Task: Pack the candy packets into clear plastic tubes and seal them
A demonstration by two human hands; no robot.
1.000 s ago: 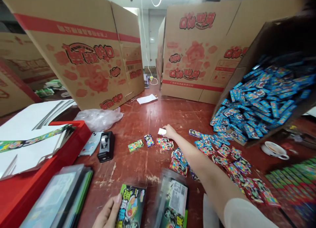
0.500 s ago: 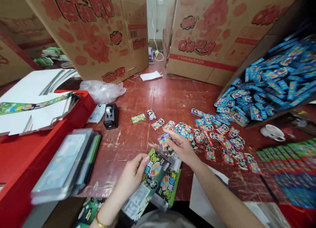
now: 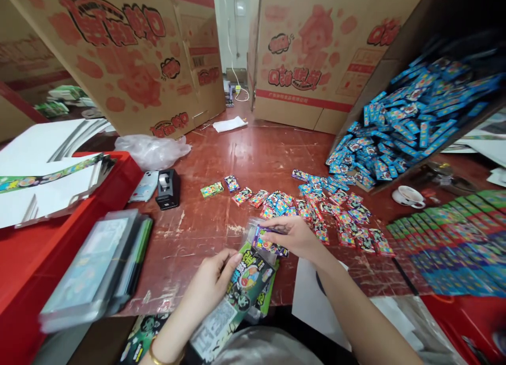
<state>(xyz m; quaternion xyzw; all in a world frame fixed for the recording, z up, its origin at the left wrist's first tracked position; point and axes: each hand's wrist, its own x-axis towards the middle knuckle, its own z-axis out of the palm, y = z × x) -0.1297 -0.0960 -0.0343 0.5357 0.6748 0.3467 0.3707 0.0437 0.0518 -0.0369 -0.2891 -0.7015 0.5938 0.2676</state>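
My left hand [image 3: 216, 275] is closed on a green and black printed bag [image 3: 239, 291], its thumb on the front near the upper left edge. In my right hand [image 3: 294, 238] is a purple candy packet [image 3: 269, 241], pinched at the bag's clear top end. Whether the packet is inside the clear film cannot be made out. Beyond my right hand, small red, blue and purple packets [image 3: 342, 217] are spread over the red table [image 3: 190, 249]. A green packet [image 3: 212, 190] and a purple packet [image 3: 232, 183] lie apart to their left.
A box of blue packets [image 3: 411, 122] leans at the right, near a white cup [image 3: 408, 197] and rows of packet strips [image 3: 458, 238]. At left are a tape dispenser [image 3: 168, 189], stacked clear sleeves [image 3: 95, 265] and a red tray [image 3: 23, 270]. Large cartons [image 3: 130, 59] stand behind.
My right hand has lowered and turned the purple packet, which now lies more level against the bag's top end. The view has shifted to the right. My left hand keeps its hold on the bag.
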